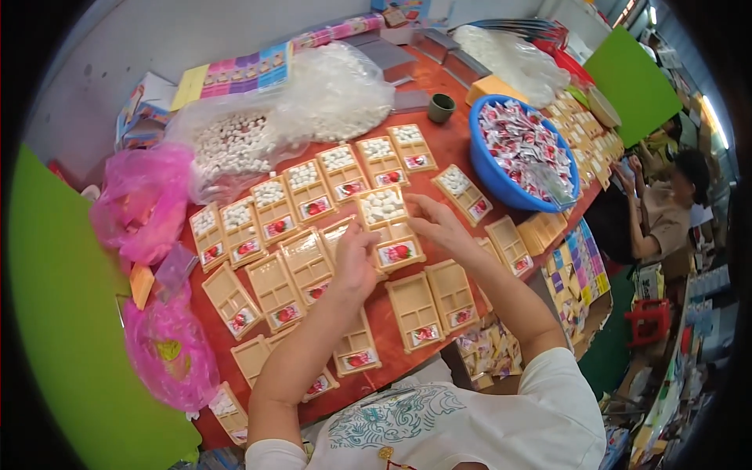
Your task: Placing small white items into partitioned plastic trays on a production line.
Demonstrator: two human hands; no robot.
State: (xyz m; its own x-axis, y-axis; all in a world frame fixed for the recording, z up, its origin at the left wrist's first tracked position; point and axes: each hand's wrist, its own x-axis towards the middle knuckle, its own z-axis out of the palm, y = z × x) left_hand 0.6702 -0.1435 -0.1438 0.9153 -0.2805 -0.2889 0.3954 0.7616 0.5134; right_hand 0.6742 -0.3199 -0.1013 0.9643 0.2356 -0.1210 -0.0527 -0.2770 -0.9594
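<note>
A small beige compartment tray (392, 228) is between my two hands, raised a little over the others. White pellets (382, 205) fill its far compartment, and a strawberry-printed sachet (396, 252) lies in its near one. My left hand (357, 260) grips the tray's left edge with fingers bent. Along the right edge, the fingers of my right hand (440, 227) are curled against it. Behind is a row of trays (301, 178) with white pellets and sachets. Nearer to me, trays (413, 301) hold sachets but no pellets; my left forearm hides some of them.
On the right stands a blue basin (479, 176) heaped with sachets (526, 141). Clear bags of white pellets (333, 90) lie at the back, near a dark green cup (441, 108). Pink plastic bags (145, 204) hang at the left. Another person (666, 204) sits at far right.
</note>
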